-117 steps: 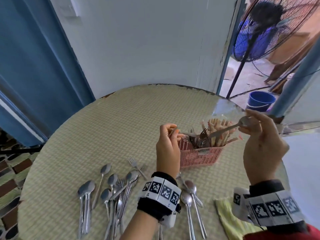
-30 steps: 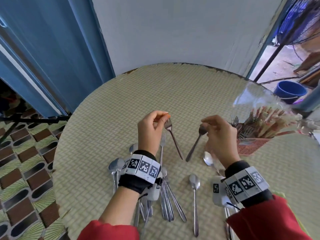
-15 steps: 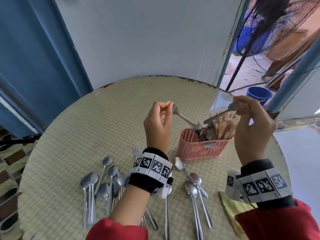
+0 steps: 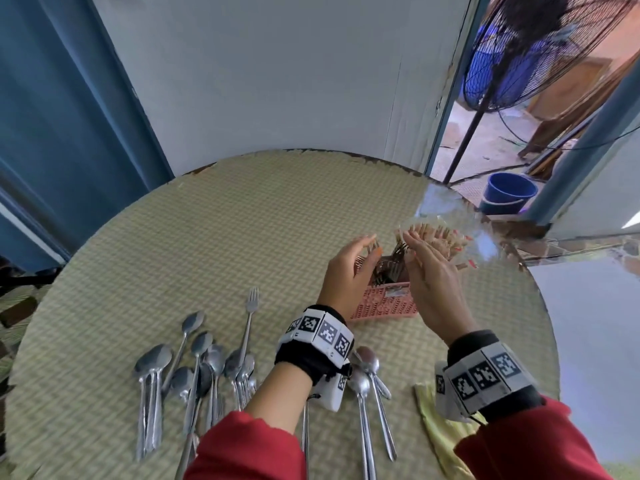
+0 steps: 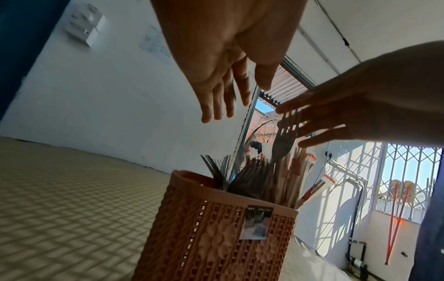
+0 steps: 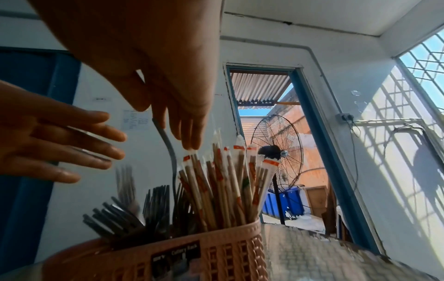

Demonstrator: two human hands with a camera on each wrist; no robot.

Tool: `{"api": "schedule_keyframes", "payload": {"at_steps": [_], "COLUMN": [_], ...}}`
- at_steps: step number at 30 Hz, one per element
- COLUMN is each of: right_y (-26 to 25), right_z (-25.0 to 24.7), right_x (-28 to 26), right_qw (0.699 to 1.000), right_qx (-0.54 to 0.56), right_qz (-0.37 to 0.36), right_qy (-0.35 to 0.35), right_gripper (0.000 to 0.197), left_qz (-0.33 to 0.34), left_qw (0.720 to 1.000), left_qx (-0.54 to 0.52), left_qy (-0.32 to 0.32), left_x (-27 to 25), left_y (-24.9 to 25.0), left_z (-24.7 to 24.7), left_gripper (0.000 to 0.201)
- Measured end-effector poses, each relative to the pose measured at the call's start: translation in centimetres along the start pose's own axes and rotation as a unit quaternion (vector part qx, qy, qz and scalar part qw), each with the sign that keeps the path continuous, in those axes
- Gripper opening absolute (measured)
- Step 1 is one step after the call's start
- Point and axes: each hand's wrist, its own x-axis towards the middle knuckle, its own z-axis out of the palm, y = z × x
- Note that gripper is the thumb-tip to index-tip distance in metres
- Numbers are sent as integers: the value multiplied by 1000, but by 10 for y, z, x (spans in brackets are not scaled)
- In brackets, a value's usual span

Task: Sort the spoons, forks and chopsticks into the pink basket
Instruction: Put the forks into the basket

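Observation:
The pink basket (image 4: 384,304) stands at the right of the round table, packed with forks (image 6: 153,205) and wrapped chopsticks (image 6: 228,180). My left hand (image 4: 367,247) and right hand (image 4: 415,252) hover just above its rim, facing each other with fingers straight and nothing in them. A fork (image 5: 286,136) stands blurred with tines up between the two hands. Below the right hand's fingers (image 6: 187,121), a grey utensil handle (image 6: 167,146) rises from the basket (image 6: 216,256). Several spoons (image 4: 194,368) and a fork (image 4: 250,310) lie loose on the table at front left.
More spoons (image 4: 367,379) lie below my left wrist, and a yellow cloth (image 4: 440,431) sits at the front right edge. The woven table mat (image 4: 263,230) stretches behind the basket. A standing fan (image 4: 540,46) and a blue bucket (image 4: 507,195) are beyond the doorway.
Half a second ago the left hand pinched a fork and the right hand held a spoon over the basket. Both hands have let go and spread open; the utensils are in the basket.

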Motion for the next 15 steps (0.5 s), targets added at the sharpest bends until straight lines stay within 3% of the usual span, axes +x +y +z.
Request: {"api": "schedule_keyframes", "payload": {"at_steps": [4, 6, 11, 15], "right_y": [-10, -21, -36, -40], "right_z": [15, 29, 93, 155], "right_x": [-6, -13, -48, -81], "right_qw": [992, 990, 996, 978], "right_qx": [-20, 21, 83, 100], "right_qz": [-72, -81, -33, 82], "right_qy": [103, 109, -15, -164], "right_gripper": [26, 24, 12, 18], "left_qz": [-25, -52, -124, -189], "left_qw": [999, 996, 985, 968], "left_qx": [18, 33, 73, 103], "left_qy": [29, 64, 98, 130], "left_x": [-16, -27, -67, -100], "left_y": [-10, -20, -65, -106], "left_z": [-10, -21, -59, -97], "left_gripper": [32, 29, 25, 21]}}
